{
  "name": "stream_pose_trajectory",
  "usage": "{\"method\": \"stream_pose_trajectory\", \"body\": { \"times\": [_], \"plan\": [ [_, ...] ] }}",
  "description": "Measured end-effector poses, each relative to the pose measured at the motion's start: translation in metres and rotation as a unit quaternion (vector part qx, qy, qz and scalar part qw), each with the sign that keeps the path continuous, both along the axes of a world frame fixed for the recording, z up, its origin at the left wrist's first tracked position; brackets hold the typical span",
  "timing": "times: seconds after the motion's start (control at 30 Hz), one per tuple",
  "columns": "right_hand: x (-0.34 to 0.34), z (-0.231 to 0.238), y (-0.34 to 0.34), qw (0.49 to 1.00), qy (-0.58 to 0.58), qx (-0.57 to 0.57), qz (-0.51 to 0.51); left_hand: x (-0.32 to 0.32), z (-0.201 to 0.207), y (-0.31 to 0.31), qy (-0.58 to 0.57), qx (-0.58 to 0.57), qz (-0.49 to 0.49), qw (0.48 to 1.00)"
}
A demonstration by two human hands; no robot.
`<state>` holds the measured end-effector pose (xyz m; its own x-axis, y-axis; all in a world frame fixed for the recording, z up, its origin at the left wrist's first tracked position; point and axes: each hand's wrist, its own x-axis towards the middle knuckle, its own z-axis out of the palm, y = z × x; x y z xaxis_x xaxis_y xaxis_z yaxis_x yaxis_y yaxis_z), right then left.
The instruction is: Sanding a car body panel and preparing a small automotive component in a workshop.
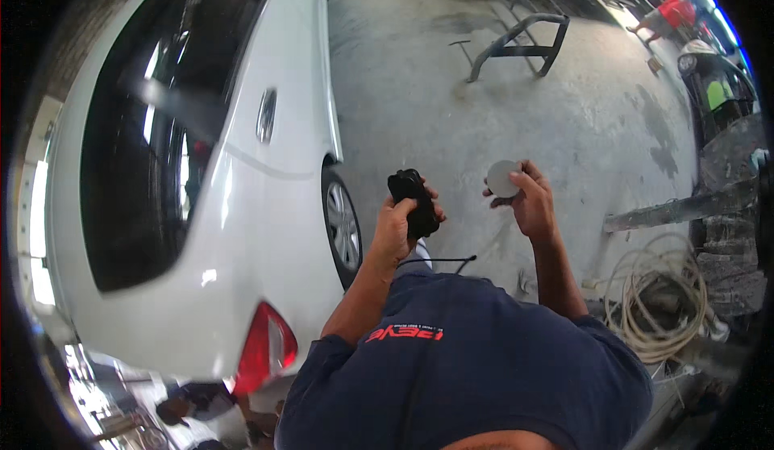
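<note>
A black tool (414, 202) is being held beside a pale grey disc (503, 178); a white car (242, 208) with a red tail light (266, 349) is being shown on grey concrete floor (484, 103).

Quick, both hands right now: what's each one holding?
Left hand: closed around a black handheld tool.
Right hand: fingers pinching a round pale disc.
</note>
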<state>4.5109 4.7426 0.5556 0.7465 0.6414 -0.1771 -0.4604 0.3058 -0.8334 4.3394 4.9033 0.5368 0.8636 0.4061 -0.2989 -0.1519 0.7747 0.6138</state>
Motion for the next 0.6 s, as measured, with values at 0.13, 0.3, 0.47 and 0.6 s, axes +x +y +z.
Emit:
{"method": "stream_pose_trajectory", "body": {
  "times": [0.13, 0.3, 0.47, 0.6],
  "plan": [
    [0.112, 0.017, 0.06, 0.999, -0.008, -0.022, -0.041, 0.145, 0.007, 0.113, 0.048, 0.138, -0.109, 0.983],
    [0.265, -0.035, 0.165, 0.985, -0.051, -0.125, -0.109, 0.321, -0.018, 0.232, 0.032, 0.202, -0.183, 0.962],
    [0.436, -0.066, 0.303, 0.978, -0.046, -0.198, -0.043, 0.489, -0.033, 0.345, 0.034, 0.234, -0.162, 0.958],
    [0.561, -0.029, 0.422, 0.977, -0.113, -0.163, 0.086, 0.593, -0.014, 0.436, 0.104, 0.263, -0.164, 0.945]
  ]
}}
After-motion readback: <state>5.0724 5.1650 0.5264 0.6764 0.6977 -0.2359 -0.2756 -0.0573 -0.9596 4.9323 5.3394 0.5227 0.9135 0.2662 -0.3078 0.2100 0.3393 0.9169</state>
